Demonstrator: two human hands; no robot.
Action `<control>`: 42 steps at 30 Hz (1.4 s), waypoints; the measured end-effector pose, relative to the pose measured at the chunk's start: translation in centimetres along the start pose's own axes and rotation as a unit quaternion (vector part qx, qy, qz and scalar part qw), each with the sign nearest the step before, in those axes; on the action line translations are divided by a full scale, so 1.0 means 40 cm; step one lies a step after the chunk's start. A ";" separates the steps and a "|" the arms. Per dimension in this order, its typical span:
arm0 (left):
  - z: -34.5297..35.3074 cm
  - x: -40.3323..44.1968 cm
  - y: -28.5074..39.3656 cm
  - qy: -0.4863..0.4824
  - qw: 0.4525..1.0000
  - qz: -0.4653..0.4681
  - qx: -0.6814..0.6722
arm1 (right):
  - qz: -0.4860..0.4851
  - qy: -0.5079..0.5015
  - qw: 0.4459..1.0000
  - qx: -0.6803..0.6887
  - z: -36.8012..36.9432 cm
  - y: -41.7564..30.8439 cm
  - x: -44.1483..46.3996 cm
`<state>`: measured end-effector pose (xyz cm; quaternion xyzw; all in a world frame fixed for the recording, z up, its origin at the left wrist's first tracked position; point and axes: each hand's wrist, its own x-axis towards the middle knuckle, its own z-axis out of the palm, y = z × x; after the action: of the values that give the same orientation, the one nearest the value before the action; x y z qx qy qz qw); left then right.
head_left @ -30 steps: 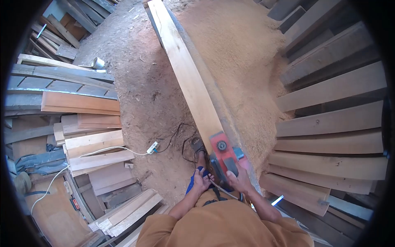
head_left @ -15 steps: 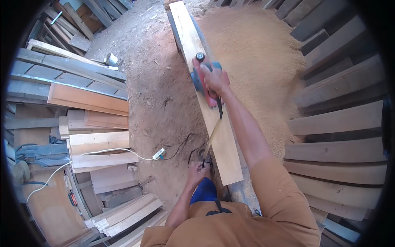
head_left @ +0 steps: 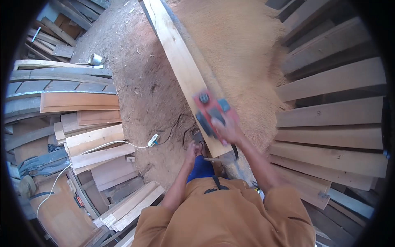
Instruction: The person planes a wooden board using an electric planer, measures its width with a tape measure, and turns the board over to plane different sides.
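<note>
A red and dark electric planer (head_left: 210,113) rests on the near part of a long pale board (head_left: 183,61). My right hand (head_left: 228,128) is wrapped around its rear handle, slightly blurred by motion. Beside the board's near end, on the left, my left hand (head_left: 192,151) is closed on the planer's power cord (head_left: 212,159). The cord runs from the planer's back across the board end toward that hand. Under the board is a narrow bench (head_left: 235,166), partly covered by it.
On the ground to the left lies a white power strip (head_left: 153,140) with a pale cable. Stacked planks (head_left: 96,138) line the left side, and more boards (head_left: 329,113) stand along the right. Sawdust (head_left: 242,53) covers the floor beyond the board. A metal can (head_left: 95,59) sits farther back.
The planer, in my right hand, has come back along the board toward me, to its near end. My left hand has shifted slightly with the cord. The whole view has tilted too.
</note>
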<state>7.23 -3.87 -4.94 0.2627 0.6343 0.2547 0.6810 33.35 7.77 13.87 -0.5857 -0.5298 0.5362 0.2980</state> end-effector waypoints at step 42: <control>0.231 0.110 0.067 0.141 0.976 0.123 0.109 | -0.003 0.078 0.996 -0.052 -0.037 -0.107 0.453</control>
<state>16.71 0.75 -5.79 0.3725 0.7109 0.3006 0.5153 31.00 26.25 12.50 -0.6391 -0.5338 0.4593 0.3092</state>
